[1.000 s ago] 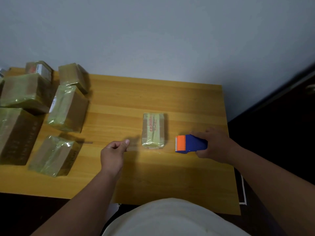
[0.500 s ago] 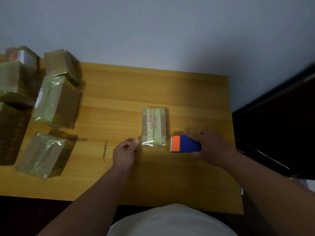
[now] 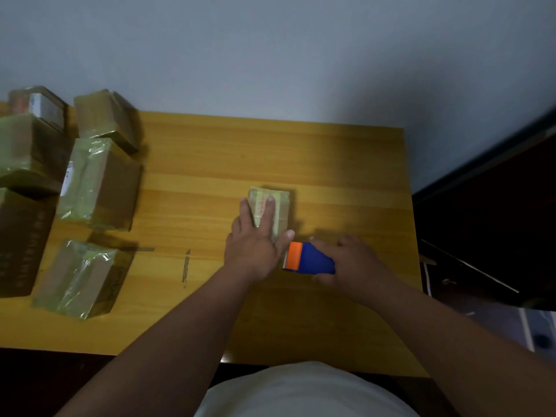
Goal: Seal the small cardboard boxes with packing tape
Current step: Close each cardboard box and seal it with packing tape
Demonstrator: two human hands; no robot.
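A small cardboard box (image 3: 281,206) wrapped in shiny tape lies near the middle of the wooden table (image 3: 331,164). My left hand (image 3: 255,245) lies flat on top of it with straight, spread fingers that cover its near half. Just right of the box, my right hand (image 3: 352,263) grips a blue tape dispenser (image 3: 313,261) whose orange end points at the box's near right corner. The dispenser's handle is hidden inside my palm.
Several taped cardboard boxes (image 3: 96,182) are grouped along the table's left side, some stacked. Two short strips of tape (image 3: 186,266) lie on the wood left of my left arm. The table's right edge borders a dark floor area (image 3: 487,236).
My left hand has moved right from beside the box and now presses flat on top of it. The right hand with the dispenser has stayed close to the box's near right corner.
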